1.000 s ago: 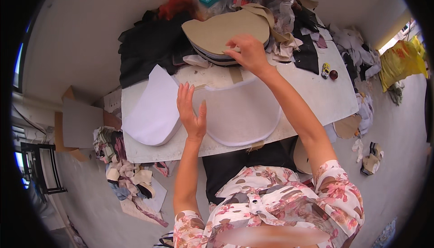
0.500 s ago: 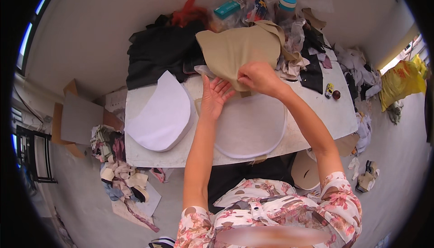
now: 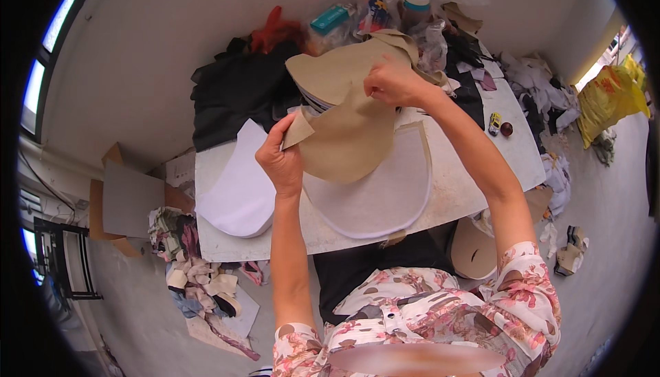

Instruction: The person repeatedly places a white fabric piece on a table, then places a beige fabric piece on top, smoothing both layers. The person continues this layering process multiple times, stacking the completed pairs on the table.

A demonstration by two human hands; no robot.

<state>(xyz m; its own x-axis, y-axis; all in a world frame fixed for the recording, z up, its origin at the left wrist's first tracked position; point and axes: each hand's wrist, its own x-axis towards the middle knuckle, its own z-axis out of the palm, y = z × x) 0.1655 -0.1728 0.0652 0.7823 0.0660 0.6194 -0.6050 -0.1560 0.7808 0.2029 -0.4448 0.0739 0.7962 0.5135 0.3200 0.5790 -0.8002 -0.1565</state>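
Observation:
A tan piece of fabric or soft sheet with a rounded lower edge is lifted off the table. My left hand is closed on its left corner, which folds over toward me. Pinched at the upper right edge, the piece is also held by my right hand. Behind it lies a stack of tan pieces, with layered edges showing at its lower left. Under the held piece, a whitish rounded panel lies flat and is partly covered. Left of it rests a thick stack of white curved pieces.
Black cloth is heaped at the table's back left. A teal box and a blue-lidded jar stand behind. A toy car sits at right. Scraps and a cardboard box are on the floor at left.
My right hand has moved up and slightly left, raising the tan piece from the stack. My left hand, open before, has closed on its corner and moved left. The view has shifted slightly.

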